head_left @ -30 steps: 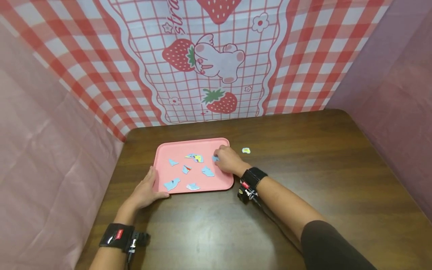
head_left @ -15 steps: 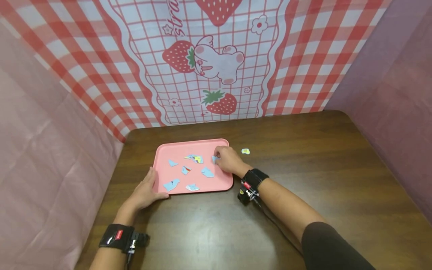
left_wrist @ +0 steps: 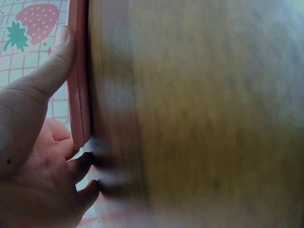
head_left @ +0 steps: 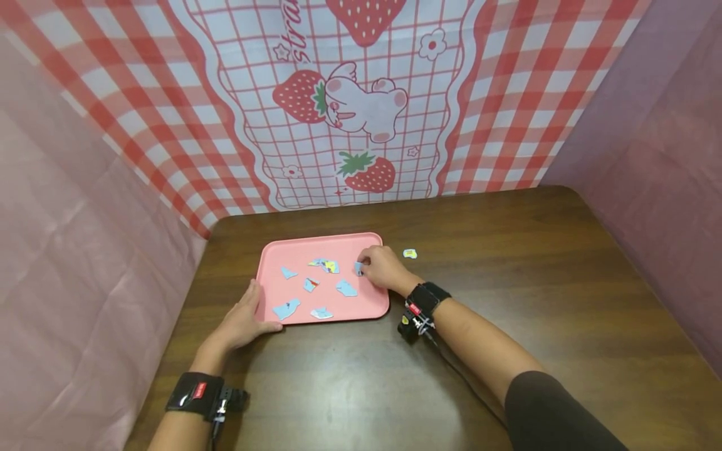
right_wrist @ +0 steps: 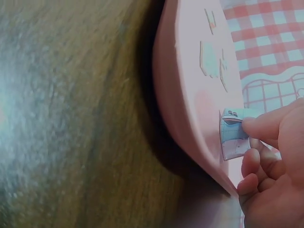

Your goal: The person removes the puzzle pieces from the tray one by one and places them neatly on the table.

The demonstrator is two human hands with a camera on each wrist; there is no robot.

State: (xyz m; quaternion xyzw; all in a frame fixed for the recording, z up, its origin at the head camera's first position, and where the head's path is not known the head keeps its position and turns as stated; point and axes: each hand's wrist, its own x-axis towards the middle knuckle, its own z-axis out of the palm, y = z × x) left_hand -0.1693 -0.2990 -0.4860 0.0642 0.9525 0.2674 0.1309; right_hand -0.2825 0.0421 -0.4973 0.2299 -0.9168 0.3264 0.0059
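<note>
A pink tray (head_left: 321, 238) lies on the wooden table with several flat, irregular blue printed puzzle pieces on it. My left hand (head_left: 239, 321) rests at its front left corner, straight thumb along the front rim and fingers by the left side. At the tray's right side, my right hand (head_left: 385, 268) pinches a light blue puzzle piece (right_wrist: 232, 135) between thumb and fingers, its face tilted up from the tray. Left of it lie a yellow-and-blue cluster of pieces (head_left: 329, 267), a piece with a red mark (head_left: 311, 285) and a larger blue piece (head_left: 346, 288).
A small yellow piece (head_left: 410, 254) lies on the table (head_left: 507, 269) right of the tray. Behind the table hangs a strawberry-print cloth (head_left: 366, 172). Both wrists wear black camera straps, and a cable (head_left: 465, 382) runs beside the right forearm.
The right hand stays at the tray's right side with the blue puzzle piece, which turns slightly and looks narrower now. The left hand and tray keep their places.
</note>
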